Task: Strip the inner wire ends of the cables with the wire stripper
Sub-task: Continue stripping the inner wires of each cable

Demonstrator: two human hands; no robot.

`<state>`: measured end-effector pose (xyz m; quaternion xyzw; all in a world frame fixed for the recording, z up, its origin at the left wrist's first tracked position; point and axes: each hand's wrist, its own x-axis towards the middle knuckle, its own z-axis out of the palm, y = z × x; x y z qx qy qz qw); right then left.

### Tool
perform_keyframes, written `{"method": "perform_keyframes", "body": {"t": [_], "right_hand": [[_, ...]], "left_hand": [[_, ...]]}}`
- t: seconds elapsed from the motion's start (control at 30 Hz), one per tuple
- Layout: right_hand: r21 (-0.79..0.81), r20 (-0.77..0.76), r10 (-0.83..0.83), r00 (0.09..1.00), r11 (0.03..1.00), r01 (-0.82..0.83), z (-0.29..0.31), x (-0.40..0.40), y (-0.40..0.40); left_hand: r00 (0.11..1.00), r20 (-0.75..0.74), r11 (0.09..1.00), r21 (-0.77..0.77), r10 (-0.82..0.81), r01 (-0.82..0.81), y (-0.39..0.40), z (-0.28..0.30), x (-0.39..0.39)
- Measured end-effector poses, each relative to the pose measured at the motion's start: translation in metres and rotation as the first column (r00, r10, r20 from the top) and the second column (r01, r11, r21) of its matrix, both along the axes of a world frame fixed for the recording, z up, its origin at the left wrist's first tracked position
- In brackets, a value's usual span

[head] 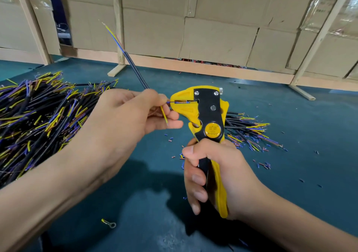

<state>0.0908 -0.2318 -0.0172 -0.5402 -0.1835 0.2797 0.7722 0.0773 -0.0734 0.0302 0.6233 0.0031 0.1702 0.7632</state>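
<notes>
Cardboard panels are backing a dark teal worktop where the right hand is gripping a yellow-and-black wire stripper by its handles. The left hand is pinching a thin black cable, feeding its blue inner wire into the stripper's head, beside a large pile of black cables.

A dark teal table surface carried the work. A large heap of black cables lay at its left, a smaller cable pile at right. Small cut insulation bits were scattered between and around them. 1 ring terminal lay near the front edge.
</notes>
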Motion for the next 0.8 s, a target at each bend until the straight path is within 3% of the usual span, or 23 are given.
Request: {"method": "perform_keyframes", "body": {"t": [0.23, 0.3, 0.4, 0.47, 0.57, 0.7, 0.8], "right_hand": [[0.054, -0.08, 0.133, 0.988, 0.99, -0.129, 0.0, 0.004, -0.006], [0.109, -0.135, 0.131, 0.982, 0.987, -0.117, 0.002, 0.009, -0.009], [0.154, -0.189, -0.047, 0.981, 0.985, 0.077, 0.008, 0.019, -0.014], [0.164, -0.179, -0.101, 0.979, 0.978, 0.131, 0.009, 0.022, -0.013], [0.192, -0.132, -0.046, 0.99, 0.979, 0.071, 0.002, 0.022, -0.009], [0.286, -0.033, -0.052, 0.998, 0.956, 0.059, 0.006, 0.027, -0.013], [0.335, 0.076, -0.21, 0.975, 0.926, 0.174, 0.015, 0.039, -0.023]], "left_hand": [[0.987, -0.034, 0.961, -0.233, -0.159, 0.147, 0.001, 0.001, 0.003], [0.982, 0.056, 0.904, -0.382, -0.183, 0.19, 0.015, 0.008, 0.006], [0.961, 0.253, 0.82, -0.522, -0.112, 0.233, 0.058, 0.023, 0.014], [0.975, 0.201, 0.912, -0.374, -0.097, 0.168, 0.073, 0.021, 0.019], [0.995, 0.002, 0.995, 0.016, -0.096, 0.096, 0.061, 0.0, 0.023], [0.965, -0.259, 0.954, 0.281, -0.033, 0.108, 0.035, -0.013, 0.029], [0.969, -0.238, 0.854, 0.515, 0.06, 0.073, 0.03, -0.009, 0.041]]}}
